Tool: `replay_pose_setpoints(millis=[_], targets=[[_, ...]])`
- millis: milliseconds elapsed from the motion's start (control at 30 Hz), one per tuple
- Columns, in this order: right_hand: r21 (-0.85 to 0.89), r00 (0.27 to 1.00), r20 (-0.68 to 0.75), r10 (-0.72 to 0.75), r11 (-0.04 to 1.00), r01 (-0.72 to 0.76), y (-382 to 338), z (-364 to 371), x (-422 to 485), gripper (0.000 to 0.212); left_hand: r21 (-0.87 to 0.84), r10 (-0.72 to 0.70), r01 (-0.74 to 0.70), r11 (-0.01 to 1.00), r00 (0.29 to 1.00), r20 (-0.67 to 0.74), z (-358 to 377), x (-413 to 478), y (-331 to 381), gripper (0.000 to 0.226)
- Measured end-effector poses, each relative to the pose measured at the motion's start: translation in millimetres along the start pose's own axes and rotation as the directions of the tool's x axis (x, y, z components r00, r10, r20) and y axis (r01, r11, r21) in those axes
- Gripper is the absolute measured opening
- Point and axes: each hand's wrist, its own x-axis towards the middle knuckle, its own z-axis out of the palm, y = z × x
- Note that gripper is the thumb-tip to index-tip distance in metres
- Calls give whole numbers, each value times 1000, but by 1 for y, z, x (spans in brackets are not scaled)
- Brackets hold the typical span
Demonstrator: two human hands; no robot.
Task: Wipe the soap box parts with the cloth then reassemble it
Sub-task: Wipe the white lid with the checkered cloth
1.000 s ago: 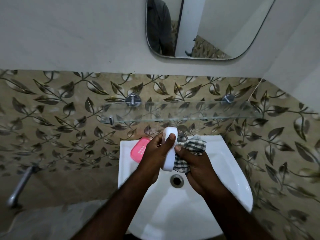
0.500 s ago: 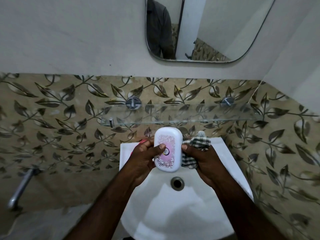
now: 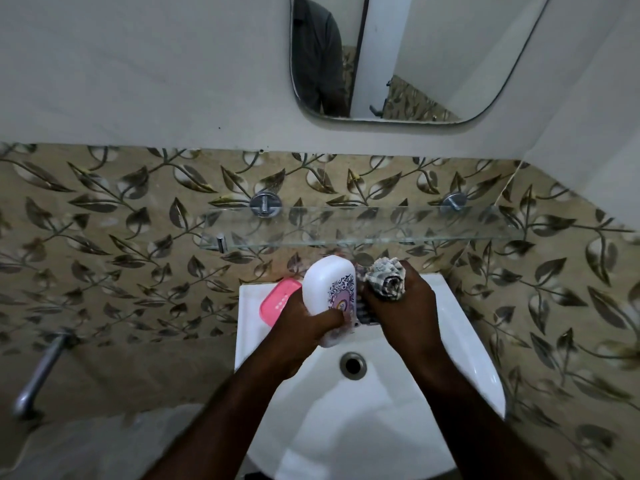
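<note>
The left hand (image 3: 303, 329) gripped the lower end of the white oval plastic soap box cover with a purple floral print (image 3: 327, 285), thumb laid across its face. It held the cover upright over the basin, probably so its right edge stood free for wiping. The right hand (image 3: 403, 308) was clenched round a bunched grey-and-white checked cloth (image 3: 386, 280), pressed against that right edge; how far the cloth reached behind the cover could not be told. The pink plastic inner tray with small holes (image 3: 278, 303) lay on the back left corner of the white ceramic sink (image 3: 467, 341), just beside the left hand, seemingly set aside for its turn or for refitting. A clear glass shelf (image 3: 381, 225) ran along the leaf-patterned tiles above.
</note>
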Motion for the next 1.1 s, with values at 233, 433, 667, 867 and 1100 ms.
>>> replay_pose_setpoints(millis=[233, 433, 667, 867, 1100], targets=[[238, 989, 28, -143, 962, 132, -34, -20, 7, 40, 421, 51, -60, 905, 998, 31, -8, -2, 7, 52], [-140, 786, 255, -563, 783, 606, -47, -4, -10, 33, 496, 39, -64, 866, 997, 61, -8, 1, 9, 47], [-179, 788, 424, -446, 812, 555, -44, 0, -8, 43, 572, 92, -121, 811, 993, 80, -13, 2, 12, 38], [-290, 745, 478, -464, 718, 633, -42, 8, -18, 52, 574, 85, -138, 807, 989, 118, -14, 3, 10, 22], [-296, 834, 347, -429, 794, 531, -35, 6, -20, 49, 541, 53, -84, 837, 996, 71, -9, 2, 8, 29]])
